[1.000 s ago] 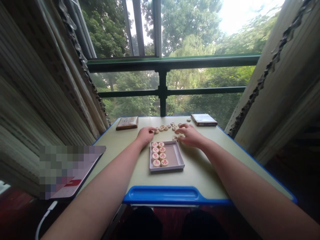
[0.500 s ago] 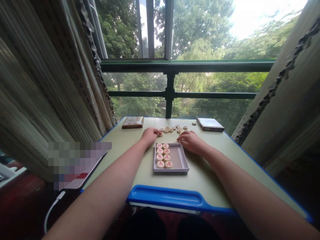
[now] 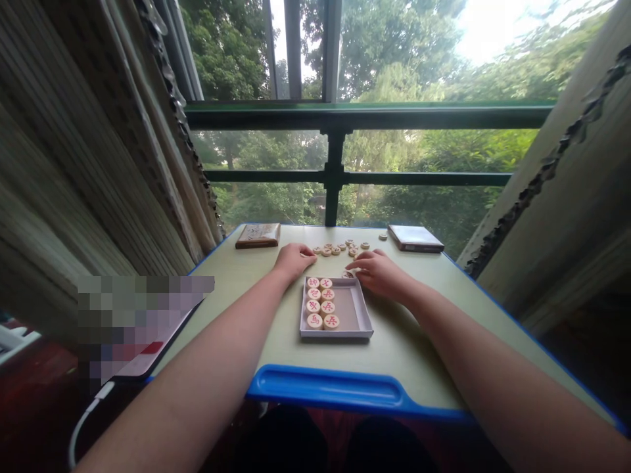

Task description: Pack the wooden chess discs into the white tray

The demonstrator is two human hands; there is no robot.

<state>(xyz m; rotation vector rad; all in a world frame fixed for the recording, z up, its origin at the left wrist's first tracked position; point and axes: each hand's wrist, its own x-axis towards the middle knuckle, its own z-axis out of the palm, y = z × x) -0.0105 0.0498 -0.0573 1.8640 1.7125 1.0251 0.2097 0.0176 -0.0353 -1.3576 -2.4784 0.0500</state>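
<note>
A shallow white box [image 3: 365, 315] holds two columns of round wooden pieces with red characters, such as the lower right piece [image 3: 331, 322]; its right part shows a bare bottom. Beyond it lie several loose round pieces [image 3: 336, 250]. My left hand [image 3: 294, 259] rests beyond the box's left corner, fingers curled together near the loose pieces; whatever they hold is hidden. My right hand [image 3: 377, 270] is at the box's far right corner, its fingers apart, with the fingertips at a piece [image 3: 348, 274] just behind the box.
On the table [image 3: 236, 289], a brown box [image 3: 258, 235] lies far left and a flat silvery case [image 3: 415, 238] far right. A blue tray edge [image 3: 328, 386] runs along the front. A cabled device [image 3: 148, 348] sits at the left.
The piece that showed at my left fingertips is now out of sight, and that hand is a little more closed. The view has tilted slightly. My right hand stays by the piece behind the box.
</note>
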